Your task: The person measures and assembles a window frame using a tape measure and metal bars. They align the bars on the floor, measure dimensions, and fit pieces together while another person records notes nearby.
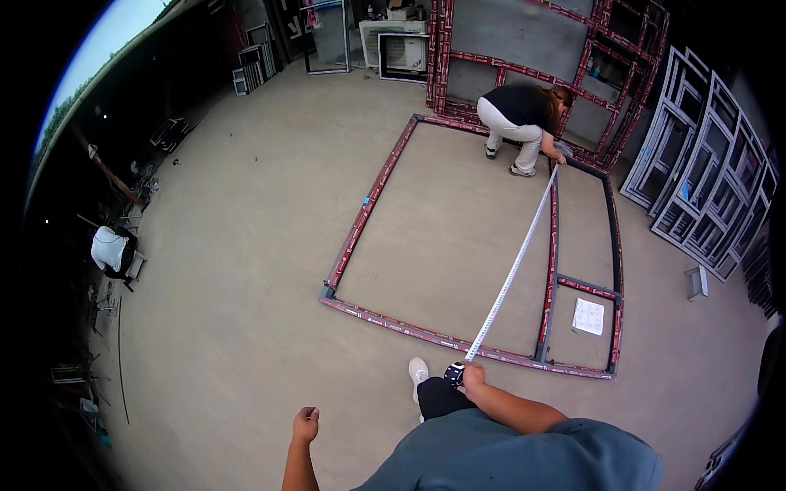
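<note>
My right hand (473,376) grips a dark blue and white tape measure (454,375) at the frame's near edge. From it the white tape blade (514,272) stretches taut and slanting across a large window frame (358,217) on the floor. A bent-over co-worker's hand (561,159) is at the blade's far end, by the frame's far side. The frame has dark bars wrapped in red printed film, with an upright divider (551,245) and a short crossbar (588,286). My left hand (306,425) hangs apart at the lower left, fingers curled, nothing visible in it.
A white paper sheet (588,317) lies inside the small lower-right section. Red-wrapped frames (512,61) stand behind the co-worker (520,119). Several grey window frames (712,164) lean at the right, near a small stool (697,283). Another person (113,252) sits at far left.
</note>
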### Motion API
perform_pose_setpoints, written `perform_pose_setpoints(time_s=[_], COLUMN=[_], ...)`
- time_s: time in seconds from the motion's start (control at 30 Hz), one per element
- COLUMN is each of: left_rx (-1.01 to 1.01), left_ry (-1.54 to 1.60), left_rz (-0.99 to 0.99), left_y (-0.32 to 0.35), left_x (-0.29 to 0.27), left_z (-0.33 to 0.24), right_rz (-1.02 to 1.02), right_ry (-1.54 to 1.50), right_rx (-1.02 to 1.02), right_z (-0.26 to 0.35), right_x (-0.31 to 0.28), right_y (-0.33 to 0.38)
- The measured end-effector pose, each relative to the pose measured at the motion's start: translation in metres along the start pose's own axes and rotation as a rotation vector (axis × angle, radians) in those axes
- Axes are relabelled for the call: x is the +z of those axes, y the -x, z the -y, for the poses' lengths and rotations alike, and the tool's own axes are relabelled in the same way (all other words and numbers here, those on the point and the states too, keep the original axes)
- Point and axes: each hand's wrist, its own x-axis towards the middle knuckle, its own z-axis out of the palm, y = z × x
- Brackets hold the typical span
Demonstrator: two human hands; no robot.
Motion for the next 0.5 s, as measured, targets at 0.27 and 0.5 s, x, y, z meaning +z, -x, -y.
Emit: perform_pose_setpoints(time_s=[0.27,0.5], left_rx=[-0.176,-0.412], left_ry=[0.062,0.238], left_rz=[0.103,0.306], left_y=[-0.06,-0.083], left_x=[-0.081,-0.143], left_z=[0.062,0.142], right_rz=[0.234,0.36], right_ry=[-0.061,-0.087], right_rx=[0.106,0.199], right_z=[0.001,0.065], right_x=[0.24,0.444], right_y=[0.02,0.082])
